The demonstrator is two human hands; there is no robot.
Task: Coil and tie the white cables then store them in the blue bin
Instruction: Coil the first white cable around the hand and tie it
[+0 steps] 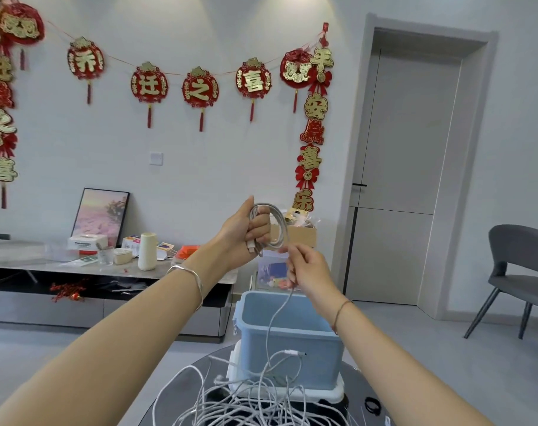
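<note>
Head view: your left hand (246,230) grips a white cable coil (278,221) held up beyond the blue bin (292,348), its oval loops upright, long axis roughly vertical. Your right hand (307,269) pinches the loose strand (277,315), which hangs down into the tangled white cables (255,401) on the dark tabletop (358,382).

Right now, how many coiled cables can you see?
1: a coil gripped in the left hand, its tail held by the right hand. The other cables lie loose on the table; the floor of the blue bin is partly hidden.
</note>
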